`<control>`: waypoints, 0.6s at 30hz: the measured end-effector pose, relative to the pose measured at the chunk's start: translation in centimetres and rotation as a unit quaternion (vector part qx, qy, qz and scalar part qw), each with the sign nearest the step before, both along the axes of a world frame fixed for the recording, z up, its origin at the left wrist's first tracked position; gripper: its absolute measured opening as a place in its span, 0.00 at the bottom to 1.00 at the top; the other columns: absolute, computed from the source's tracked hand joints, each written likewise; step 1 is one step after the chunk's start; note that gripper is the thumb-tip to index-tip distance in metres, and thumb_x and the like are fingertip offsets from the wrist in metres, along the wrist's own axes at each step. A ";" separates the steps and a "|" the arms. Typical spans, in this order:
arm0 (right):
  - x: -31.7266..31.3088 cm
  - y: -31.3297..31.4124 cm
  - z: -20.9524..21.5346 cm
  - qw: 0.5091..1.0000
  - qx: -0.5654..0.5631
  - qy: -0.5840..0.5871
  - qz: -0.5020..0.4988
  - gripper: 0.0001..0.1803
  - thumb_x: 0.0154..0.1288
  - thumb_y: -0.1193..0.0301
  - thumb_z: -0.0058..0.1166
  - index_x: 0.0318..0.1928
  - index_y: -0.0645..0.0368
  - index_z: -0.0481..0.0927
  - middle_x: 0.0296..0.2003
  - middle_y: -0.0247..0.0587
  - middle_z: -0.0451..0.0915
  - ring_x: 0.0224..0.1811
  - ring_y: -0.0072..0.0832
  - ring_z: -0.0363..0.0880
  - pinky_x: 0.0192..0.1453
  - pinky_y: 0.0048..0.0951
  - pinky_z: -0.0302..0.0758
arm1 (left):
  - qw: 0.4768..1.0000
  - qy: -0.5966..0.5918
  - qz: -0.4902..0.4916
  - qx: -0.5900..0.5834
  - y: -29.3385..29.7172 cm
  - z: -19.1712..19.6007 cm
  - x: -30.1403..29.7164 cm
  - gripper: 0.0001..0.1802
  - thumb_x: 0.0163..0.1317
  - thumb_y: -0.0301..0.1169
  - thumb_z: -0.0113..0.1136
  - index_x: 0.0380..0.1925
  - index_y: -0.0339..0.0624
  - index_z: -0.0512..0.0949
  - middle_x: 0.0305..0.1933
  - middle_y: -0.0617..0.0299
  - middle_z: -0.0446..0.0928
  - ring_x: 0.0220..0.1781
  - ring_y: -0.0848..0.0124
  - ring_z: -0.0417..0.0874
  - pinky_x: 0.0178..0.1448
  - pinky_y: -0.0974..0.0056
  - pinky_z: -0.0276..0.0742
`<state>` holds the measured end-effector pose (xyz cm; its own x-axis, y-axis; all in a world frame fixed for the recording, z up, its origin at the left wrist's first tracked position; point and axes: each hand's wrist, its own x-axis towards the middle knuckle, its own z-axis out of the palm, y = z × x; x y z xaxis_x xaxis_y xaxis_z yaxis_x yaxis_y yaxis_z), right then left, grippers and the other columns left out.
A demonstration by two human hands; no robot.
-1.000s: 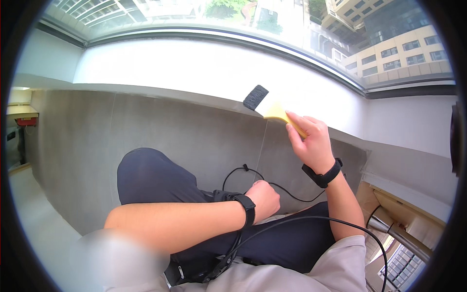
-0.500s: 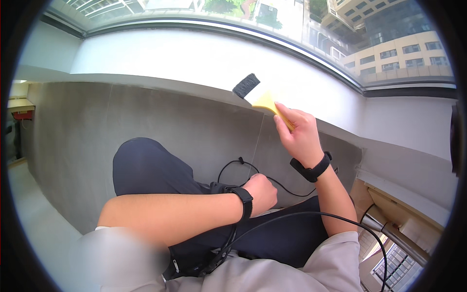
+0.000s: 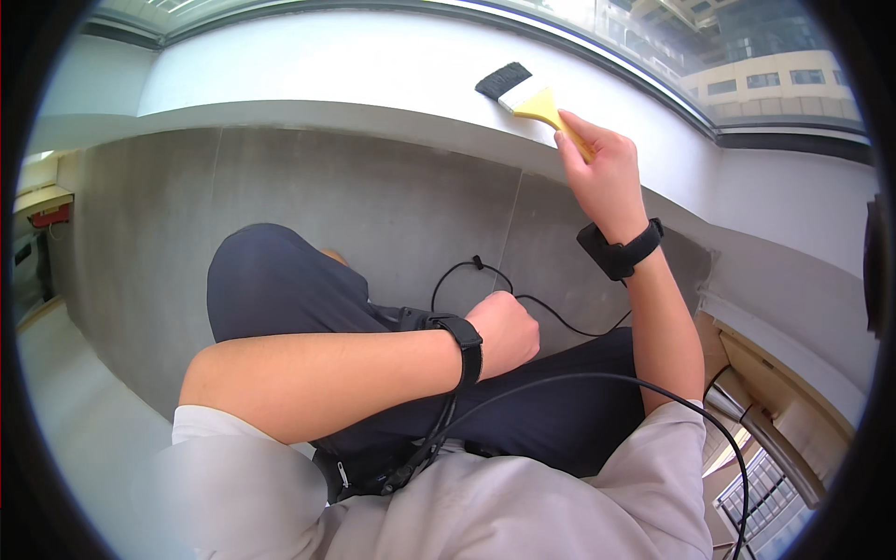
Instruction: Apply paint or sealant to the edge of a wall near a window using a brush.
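A flat paintbrush (image 3: 537, 105) with a yellow handle, pale metal band and black bristles is held in my right hand (image 3: 605, 168). My thumb and fingers close round its handle. Its bristles point left, over the white window sill (image 3: 327, 70); whether they press on it I cannot tell. My left hand (image 3: 506, 331) rests in a fist above my lap, its knuckles turned right and its fingers curled out of sight. Anything inside that fist is hidden. A black strap with a small box circles each wrist.
A window (image 3: 644, 47) runs behind the sill. Below the sill stretches a grey tiled surface (image 3: 308, 187), with a thin black cable (image 3: 569, 327) looping across it. Another black cable (image 3: 579, 376) arches over my lap. My bent knee (image 3: 257, 280) rises on the left.
My right hand has carried the brush farther out over the sill, toward the window. The view has tilted slightly, while my left fist stays near my lap.
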<state>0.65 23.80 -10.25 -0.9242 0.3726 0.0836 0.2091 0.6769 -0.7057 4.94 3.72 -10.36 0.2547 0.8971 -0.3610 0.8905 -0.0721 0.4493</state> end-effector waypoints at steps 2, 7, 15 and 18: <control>-0.2 0.2 -0.1 0.995 -0.024 -0.056 0.082 0.15 0.64 0.72 0.61 0.50 0.66 0.87 0.35 0.62 0.85 0.33 0.48 0.87 0.42 0.36 0.81 | 1.000 -0.004 -0.004 -0.001 -0.1 0.1 -0.2 0.04 0.59 0.31 0.61 0.29 0.45 0.83 0.27 0.65 0.84 0.36 0.66 0.89 0.34 0.62 0.79; -0.6 0.7 -0.1 0.999 0.004 0.018 -0.033 0.16 0.65 0.73 0.60 0.51 0.65 0.87 0.35 0.62 0.85 0.33 0.47 0.87 0.42 0.34 0.81 | 1.000 0.001 -0.001 0.006 -0.3 0.2 -0.2 0.04 0.59 0.31 0.61 0.29 0.45 0.83 0.27 0.64 0.84 0.34 0.66 0.88 0.33 0.62 0.78; -0.9 1.1 0.0 1.000 0.002 0.000 -0.001 0.15 0.65 0.73 0.61 0.51 0.66 0.87 0.34 0.61 0.86 0.34 0.46 0.87 0.44 0.33 0.81 | 1.000 0.012 0.003 -0.023 -0.3 -0.4 0.0 0.04 0.59 0.31 0.62 0.27 0.46 0.83 0.28 0.65 0.84 0.35 0.66 0.88 0.34 0.62 0.78; -0.9 1.1 -0.2 0.999 0.017 -0.029 0.025 0.15 0.65 0.73 0.61 0.50 0.64 0.87 0.33 0.59 0.86 0.33 0.46 0.86 0.43 0.34 0.80 | 1.000 0.008 0.017 0.005 -0.2 -0.4 0.0 0.04 0.59 0.31 0.62 0.28 0.47 0.84 0.28 0.65 0.84 0.36 0.67 0.88 0.34 0.62 0.79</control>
<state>-0.21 24.92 -10.45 -0.9456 0.3228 0.0402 0.2142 0.7108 -0.6700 4.96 3.56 -10.77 0.2177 0.9089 -0.3557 0.8993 -0.0451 0.4349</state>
